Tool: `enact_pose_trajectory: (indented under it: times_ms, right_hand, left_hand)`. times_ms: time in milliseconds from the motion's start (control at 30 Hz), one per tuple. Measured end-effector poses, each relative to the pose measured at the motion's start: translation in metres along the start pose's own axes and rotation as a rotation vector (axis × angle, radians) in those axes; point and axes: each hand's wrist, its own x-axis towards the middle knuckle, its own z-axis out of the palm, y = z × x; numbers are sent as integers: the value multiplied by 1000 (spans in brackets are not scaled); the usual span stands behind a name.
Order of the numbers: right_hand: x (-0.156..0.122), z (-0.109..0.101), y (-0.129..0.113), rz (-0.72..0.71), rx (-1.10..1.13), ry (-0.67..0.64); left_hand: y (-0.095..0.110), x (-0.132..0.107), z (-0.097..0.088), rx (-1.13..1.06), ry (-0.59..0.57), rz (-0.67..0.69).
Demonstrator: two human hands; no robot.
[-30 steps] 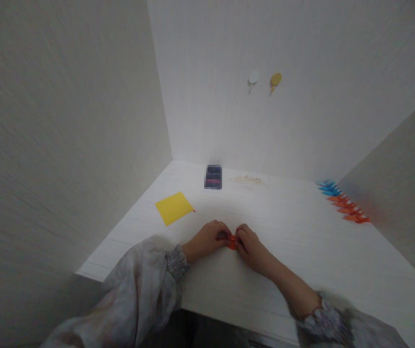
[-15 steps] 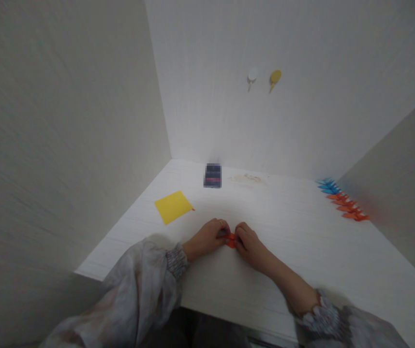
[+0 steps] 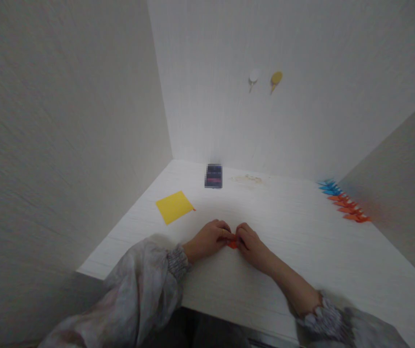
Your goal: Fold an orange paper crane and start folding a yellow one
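Observation:
A small folded piece of orange-red paper (image 3: 232, 244) lies at the front middle of the white table, between my two hands. My left hand (image 3: 213, 238) has its fingers closed on the paper's left side, a ring showing on one finger. From the right, my right hand (image 3: 250, 244) pinches the other side of it. Much of the paper is hidden under the fingertips. Left of my hands rests a stack or sheet of yellow square paper (image 3: 174, 207), with a tiny orange scrap (image 3: 194, 210) at its right corner.
Blue folded paper figures (image 3: 329, 187) and orange ones (image 3: 350, 209) stand in a row along the right wall. A dark blurred-out object (image 3: 214, 176) is near the back wall. A white hook (image 3: 253, 77) and a yellow hook (image 3: 276, 78) are fixed on that wall.
My left fingers have shifted slightly right over the orange-red paper, covering more of its upper edge. My right hand stays nearly in place. The whole view has shifted a little.

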Motion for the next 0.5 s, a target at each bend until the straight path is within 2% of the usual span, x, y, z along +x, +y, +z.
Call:
enact_pose_trajectory:
  times_ms: [133,500]
  right_hand:
    - [-1,-3,1,-10,50,-13]
    - [2,-9,-2,13,152,-15]
  left_hand:
    - [2,-3,-1,112,-4,55]
    - [19,-7,-11,455,-107,150]
